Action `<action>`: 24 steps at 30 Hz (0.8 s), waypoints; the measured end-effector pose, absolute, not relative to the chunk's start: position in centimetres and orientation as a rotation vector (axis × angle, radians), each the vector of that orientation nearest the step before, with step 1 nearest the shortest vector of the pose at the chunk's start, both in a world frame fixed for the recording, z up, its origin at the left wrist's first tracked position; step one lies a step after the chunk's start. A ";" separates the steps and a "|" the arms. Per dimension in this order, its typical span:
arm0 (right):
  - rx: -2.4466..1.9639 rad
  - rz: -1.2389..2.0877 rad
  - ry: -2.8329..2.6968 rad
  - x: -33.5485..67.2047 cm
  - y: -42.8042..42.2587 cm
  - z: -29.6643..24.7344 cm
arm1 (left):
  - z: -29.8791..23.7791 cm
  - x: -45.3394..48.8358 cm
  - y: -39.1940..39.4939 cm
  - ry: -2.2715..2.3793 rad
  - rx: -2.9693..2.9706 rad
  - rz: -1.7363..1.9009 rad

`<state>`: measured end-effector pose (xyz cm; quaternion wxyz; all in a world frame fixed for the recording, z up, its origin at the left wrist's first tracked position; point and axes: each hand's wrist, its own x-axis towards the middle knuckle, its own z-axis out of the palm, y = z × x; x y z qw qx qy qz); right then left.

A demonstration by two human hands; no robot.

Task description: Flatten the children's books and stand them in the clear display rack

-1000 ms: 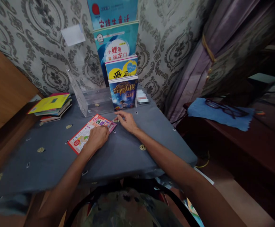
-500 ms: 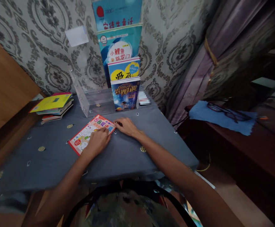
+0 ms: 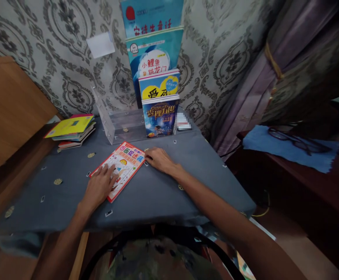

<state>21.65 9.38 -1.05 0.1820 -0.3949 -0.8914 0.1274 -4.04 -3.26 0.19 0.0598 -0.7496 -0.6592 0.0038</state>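
A red-bordered picture book (image 3: 127, 167) with colourful Chinese characters on its cover lies slanted on the cloth-covered table. My left hand (image 3: 101, 181) rests flat on the lower left part of the cover, fingers outstretched. At the upper right corner of the book, my right hand (image 3: 160, 160) has its fingers pressed together on the corner; the thumb is partly hidden. Behind it, a clear acrylic stand (image 3: 108, 120) holds several upright books, the front one a dark blue book (image 3: 160, 118).
A stack of books with a yellow book (image 3: 70, 126) on top sits at the table's back left. The grey-blue tablecloth (image 3: 163, 198) ends near my body. To the right, glasses (image 3: 299, 140) lie on a blue cloth (image 3: 254, 142). Patterned wallpaper and a purple curtain (image 3: 251, 89) stand behind.
My left hand has slid from the upper middle of the cover toward its lower left edge, uncovering the drawings. My right hand stays at the upper right corner. The view has shifted slightly.
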 end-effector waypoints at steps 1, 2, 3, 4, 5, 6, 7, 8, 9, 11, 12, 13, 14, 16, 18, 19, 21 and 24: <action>-1.120 0.342 -2.519 21.6 9.4 -1.1 | 0.7 -3.4 -3.4 -2.014 -2.247 0.043; -1.119 0.324 -2.528 21.5 9.5 -1.2 | 1.4 -2.6 -3.6 -2.039 -2.220 0.075; -1.111 0.303 -2.542 21.4 9.6 -1.3 | 2.0 -1.9 -3.8 -2.067 -2.196 0.111; -1.100 0.281 -2.560 21.3 9.7 -1.4 | 2.6 -1.2 -4.0 -2.093 -2.182 0.152; -1.090 0.257 -2.579 21.2 9.9 -1.5 | 3.1 -0.5 -4.3 -2.115 -2.179 0.194; -1.084 0.232 -2.597 21.1 10.1 -1.5 | 3.5 0.1 -4.5 -2.132 -2.181 0.231; -1.085 0.211 -2.612 21.0 10.4 -1.5 | 3.8 0.7 -4.8 -2.139 -2.190 0.257; -1.096 0.196 -2.619 20.9 10.7 -1.6 | 3.9 1.2 -5.1 -2.131 -2.205 0.268; -1.117 0.187 -2.620 20.7 11.0 -1.6 | 3.9 1.6 -5.4 -2.111 -2.223 0.264; -1.168 0.169 -2.611 20.3 11.7 -1.6 | 3.5 2.1 -5.9 -2.049 -2.258 0.215; -1.194 0.154 -2.602 20.1 12.1 -1.7 | 3.2 2.2 -6.1 -2.018 -2.274 0.178; -1.217 0.136 -2.591 19.9 12.4 -1.7 | 2.8 2.1 -6.3 -1.993 -2.290 0.138; -1.236 0.114 -2.581 19.7 12.6 -1.8 | 2.4 1.9 -6.5 -1.975 -2.306 0.102; -1.265 0.073 -2.560 19.3 13.0 -2.0 | 1.7 1.2 -6.6 -1.942 -2.355 0.047; -1.286 0.051 -2.545 18.9 13.4 -2.1 | 1.2 0.4 -6.6 -1.886 -2.434 0.007; -1.293 0.051 -2.542 18.8 13.5 -2.2 | 1.1 0.1 -6.5 -1.851 -2.474 -0.015; -1.303 0.068 -2.538 18.7 13.6 -2.3 | 0.8 -0.2 -6.3 -1.779 -2.538 -0.047; -1.315 0.123 -2.530 18.8 13.6 -2.3 | 0.5 0.1 -6.1 -1.720 -2.579 -0.077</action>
